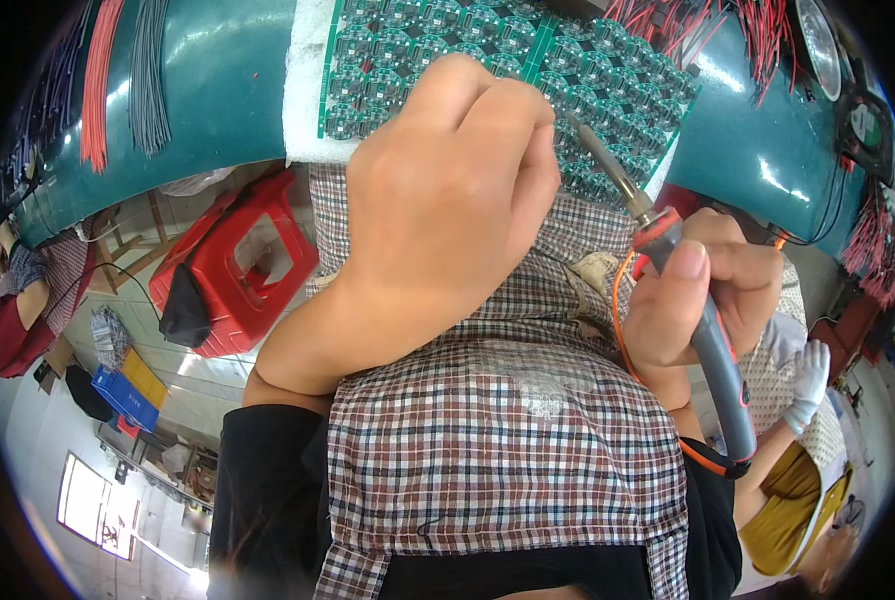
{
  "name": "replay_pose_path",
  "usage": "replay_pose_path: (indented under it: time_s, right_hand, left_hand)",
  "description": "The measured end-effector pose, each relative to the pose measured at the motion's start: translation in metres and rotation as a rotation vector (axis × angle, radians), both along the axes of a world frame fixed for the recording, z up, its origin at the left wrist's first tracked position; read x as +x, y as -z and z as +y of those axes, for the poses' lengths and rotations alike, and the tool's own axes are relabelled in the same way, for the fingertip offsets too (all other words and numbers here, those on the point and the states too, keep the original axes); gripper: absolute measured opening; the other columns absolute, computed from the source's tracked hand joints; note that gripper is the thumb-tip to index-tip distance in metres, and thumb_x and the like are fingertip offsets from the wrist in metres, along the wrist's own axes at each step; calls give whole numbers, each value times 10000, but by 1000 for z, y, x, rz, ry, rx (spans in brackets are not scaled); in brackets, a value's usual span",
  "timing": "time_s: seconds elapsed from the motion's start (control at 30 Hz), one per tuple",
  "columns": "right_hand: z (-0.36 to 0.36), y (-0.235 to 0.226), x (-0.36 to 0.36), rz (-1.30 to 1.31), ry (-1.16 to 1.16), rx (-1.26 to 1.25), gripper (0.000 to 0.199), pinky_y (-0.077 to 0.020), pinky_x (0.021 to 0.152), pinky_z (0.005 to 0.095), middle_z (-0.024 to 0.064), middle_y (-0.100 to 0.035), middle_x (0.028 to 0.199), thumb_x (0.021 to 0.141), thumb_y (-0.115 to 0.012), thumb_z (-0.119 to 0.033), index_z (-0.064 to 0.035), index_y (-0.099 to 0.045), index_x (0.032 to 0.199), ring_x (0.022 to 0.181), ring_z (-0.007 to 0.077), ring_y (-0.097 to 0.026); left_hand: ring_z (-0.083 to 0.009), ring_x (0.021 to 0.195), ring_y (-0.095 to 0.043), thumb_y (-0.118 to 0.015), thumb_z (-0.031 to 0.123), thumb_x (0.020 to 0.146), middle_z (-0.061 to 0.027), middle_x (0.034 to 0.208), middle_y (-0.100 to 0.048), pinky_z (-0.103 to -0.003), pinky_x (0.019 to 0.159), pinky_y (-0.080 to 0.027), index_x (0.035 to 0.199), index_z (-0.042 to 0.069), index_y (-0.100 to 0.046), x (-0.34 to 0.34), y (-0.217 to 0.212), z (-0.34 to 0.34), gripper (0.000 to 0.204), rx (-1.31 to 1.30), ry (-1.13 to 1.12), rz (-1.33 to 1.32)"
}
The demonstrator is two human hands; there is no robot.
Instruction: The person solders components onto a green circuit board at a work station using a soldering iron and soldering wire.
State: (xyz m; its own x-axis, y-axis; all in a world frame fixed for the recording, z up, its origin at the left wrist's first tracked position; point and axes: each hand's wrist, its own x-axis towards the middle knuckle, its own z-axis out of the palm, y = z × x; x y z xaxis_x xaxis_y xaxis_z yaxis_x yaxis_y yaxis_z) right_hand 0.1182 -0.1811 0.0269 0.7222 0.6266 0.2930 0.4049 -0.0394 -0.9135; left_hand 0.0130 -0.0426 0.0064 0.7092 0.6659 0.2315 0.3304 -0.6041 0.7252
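Observation:
My left hand (pixel 447 190) is curled into a loose fist over the near edge of a green panel of small round circuit boards (pixel 607 90); whatever its fingertips pinch is hidden. My right hand (pixel 707 290) grips a soldering iron by its grey and red handle (pixel 717 370). The iron's metal tip (pixel 607 165) points up and left onto the boards, close to my left fingers. The panel lies on a white foam sheet (pixel 302 90) on a teal bench (pixel 217 90).
Bundles of red wires (pixel 97 80) and grey wires (pixel 147 70) lie on the bench at left, with more red wires (pixel 757 30) at top right. A red plastic stool (pixel 237 270) stands below left. Another person's white-gloved hand (pixel 807 380) is at right. A checked cloth (pixel 497 440) covers my lap.

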Motion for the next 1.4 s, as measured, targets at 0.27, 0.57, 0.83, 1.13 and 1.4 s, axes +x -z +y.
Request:
replay_pose_path:
  time_s: [0.27,0.57,0.83,1.13,1.4]
  right_hand:
    - [-11,-3,8,-36,-17,-35,176,-322,541,257,22,-447,606,866,-576,-91,-59,-409,822,556,88,-369]
    - [-10,2,6,-19,-5,-39,185,-337,545,257,45,-459,603,865,-573,-86,-51,-396,821,547,95,-371]
    - [-10,2,11,-63,-52,-44,175,-342,535,263,47,-453,588,865,-561,-77,-46,-394,825,545,98,-384]
    - [-13,-2,11,-43,-32,-38,174,-342,540,255,48,-469,616,868,-564,-87,-43,-401,824,546,98,-385]
    - [-10,-4,12,-5,-3,-32,175,-348,547,252,49,-471,622,867,-573,-89,-44,-412,812,553,94,-385]
  left_hand:
    - [-73,562,-569,-749,35,802,-8,771,-594,-210,488,-440,872,86,-679,2,1,-4,111,25,20,-16]
    - [-70,526,-547,-751,37,801,-4,762,-590,-212,479,-429,867,89,-676,5,3,-7,112,14,16,0]
    - [-80,538,-551,-754,46,801,-8,759,-586,-222,483,-432,892,92,-684,7,0,-6,123,14,42,27]
    - [-92,556,-573,-738,32,814,-16,770,-590,-225,504,-453,891,78,-682,9,-2,-7,106,-11,41,-33]
    - [-100,585,-605,-741,38,809,-17,771,-598,-227,518,-464,874,78,-674,13,-3,-7,101,8,34,16]
